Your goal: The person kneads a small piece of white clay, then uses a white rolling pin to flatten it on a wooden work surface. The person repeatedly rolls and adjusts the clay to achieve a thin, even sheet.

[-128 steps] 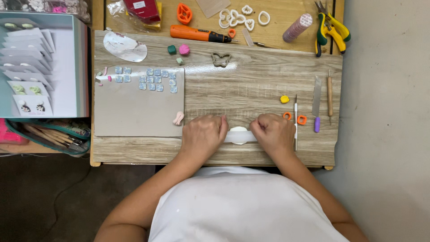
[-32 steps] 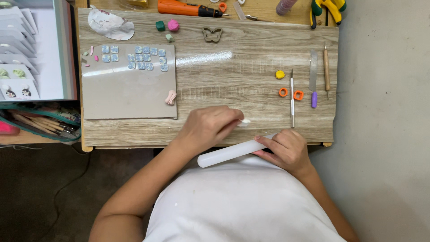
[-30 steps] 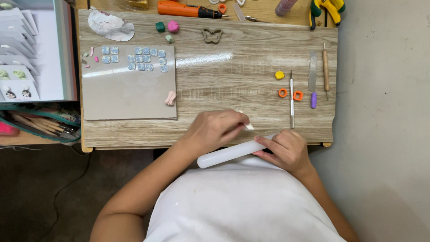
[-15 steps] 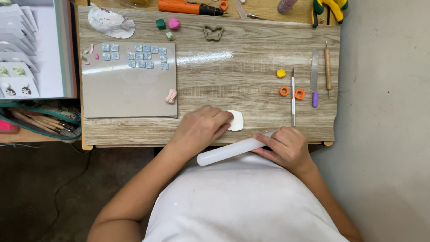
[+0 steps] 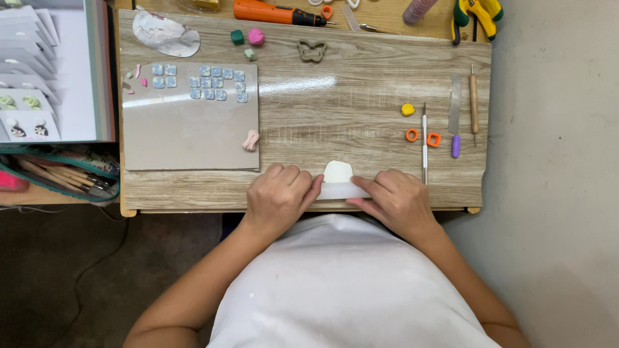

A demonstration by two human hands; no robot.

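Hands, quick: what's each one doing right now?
Left hand: palm down, fingers on the left end of the white roller.
Right hand: palm down on the roller's right end, over the white clay.

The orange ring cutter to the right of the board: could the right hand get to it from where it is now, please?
Probably yes: the right hand lies on the white roller, just below the orange ring cutter; only bare wooden board lies between, the thin tool beside it.

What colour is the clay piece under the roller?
White or pale cream clay piece, clearest in the head view.
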